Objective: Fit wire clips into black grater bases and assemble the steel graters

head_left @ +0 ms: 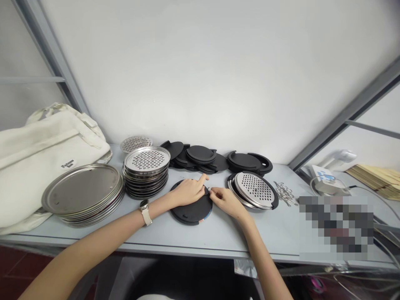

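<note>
A round black disc (190, 211) lies on the table in front of me, with a small coloured strip on its near right rim. My left hand (190, 191), with a watch on its wrist, rests over the disc's far part, fingers stretched out and apart. At the disc's right edge my right hand (226, 201) is closed in a pinch beside the left fingertips. What the pinch holds is too small to make out. Right of that hand sit round perforated metal plates (254, 189) with black rims. Further right is a pile of small metal wire pieces (285, 193).
To the left stand a stack of round metal trays (83, 189) and a stack of perforated plates (149, 160). Black round parts (201, 154) lie along the wall. A cream bag (46, 154) is far left. Brown envelopes (378, 179), cables and a blurred patch are right.
</note>
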Motion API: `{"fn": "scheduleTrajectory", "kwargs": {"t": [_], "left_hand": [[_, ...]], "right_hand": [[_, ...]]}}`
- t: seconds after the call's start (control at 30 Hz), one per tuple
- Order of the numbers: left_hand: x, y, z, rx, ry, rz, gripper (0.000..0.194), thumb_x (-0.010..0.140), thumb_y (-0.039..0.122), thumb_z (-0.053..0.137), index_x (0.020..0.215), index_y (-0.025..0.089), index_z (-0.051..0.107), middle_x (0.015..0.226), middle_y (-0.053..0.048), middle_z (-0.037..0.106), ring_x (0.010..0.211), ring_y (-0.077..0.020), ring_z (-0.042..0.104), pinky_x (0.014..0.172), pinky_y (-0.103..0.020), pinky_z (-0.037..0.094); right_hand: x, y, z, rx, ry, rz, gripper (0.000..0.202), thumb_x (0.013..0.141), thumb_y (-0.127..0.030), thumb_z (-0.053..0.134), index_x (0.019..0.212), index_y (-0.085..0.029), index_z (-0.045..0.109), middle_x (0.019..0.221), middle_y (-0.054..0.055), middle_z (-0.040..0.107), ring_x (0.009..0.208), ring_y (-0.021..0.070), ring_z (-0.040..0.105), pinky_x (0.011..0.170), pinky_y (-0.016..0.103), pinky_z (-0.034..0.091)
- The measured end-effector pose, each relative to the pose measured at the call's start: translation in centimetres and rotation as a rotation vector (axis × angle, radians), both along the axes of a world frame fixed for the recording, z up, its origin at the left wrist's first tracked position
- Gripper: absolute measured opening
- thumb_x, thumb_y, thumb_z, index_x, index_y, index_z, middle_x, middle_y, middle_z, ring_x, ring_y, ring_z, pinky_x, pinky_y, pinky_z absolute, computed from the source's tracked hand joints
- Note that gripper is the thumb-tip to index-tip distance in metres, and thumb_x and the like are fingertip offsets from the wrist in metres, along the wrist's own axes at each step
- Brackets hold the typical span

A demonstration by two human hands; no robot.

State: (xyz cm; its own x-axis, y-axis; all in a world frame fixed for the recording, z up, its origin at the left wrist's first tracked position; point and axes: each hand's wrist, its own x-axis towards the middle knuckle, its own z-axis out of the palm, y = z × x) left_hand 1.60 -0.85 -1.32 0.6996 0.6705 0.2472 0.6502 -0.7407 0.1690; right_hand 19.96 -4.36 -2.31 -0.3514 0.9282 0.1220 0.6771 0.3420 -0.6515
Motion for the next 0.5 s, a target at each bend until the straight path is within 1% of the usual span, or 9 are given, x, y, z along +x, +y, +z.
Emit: {"fn": "scheduleTrajectory", "kwargs": {"t": [0.2,0.37,0.5], "left_hand": [[-0.08,-0.05,0.08,0.007,0.015,-0.002,0.03,0.09,0.024,0.028,0.118,0.015,0.036,0.062,-0.001,0.057,0.059,-0.0213,0.06,0.059,-0.029,0.042],[-0.13,-0.12,0.24,0.023,0.023,-0.008,0.03,0.09,0.024,0.028,0.117,0.016,0.036,0.063,-0.001,0.058,0.059,-0.0221,0.06,0.057,-0.029,0.041],[-0.16,-0.16,0.25,0.018,0.032,-0.008,0.03,0.09,0.024,0.027,0.117,0.015,0.037,0.066,-0.003,0.06,0.061,-0.0223,0.061,0.059,-0.029,0.041]], "right_hand": [[-0.18,-0.11,0.1,-0.023,0.014,0.0,0.026,0.079,-0.025,0.041,0.056,-0.019,0.03,0.053,-0.007,0.028,0.052,0.007,0.026,0.049,0.021,0.021],[-0.39,-0.12,0.14,0.021,0.015,-0.021,0.028,0.084,-0.028,0.038,0.058,-0.019,0.032,0.052,-0.007,0.03,0.05,0.0077,0.028,0.049,0.022,0.023],[-0.48,-0.12,0.15,0.039,0.004,-0.022,0.03,0.087,-0.031,0.035,0.059,-0.019,0.034,0.051,-0.006,0.033,0.049,0.0084,0.031,0.049,0.022,0.024]]}}
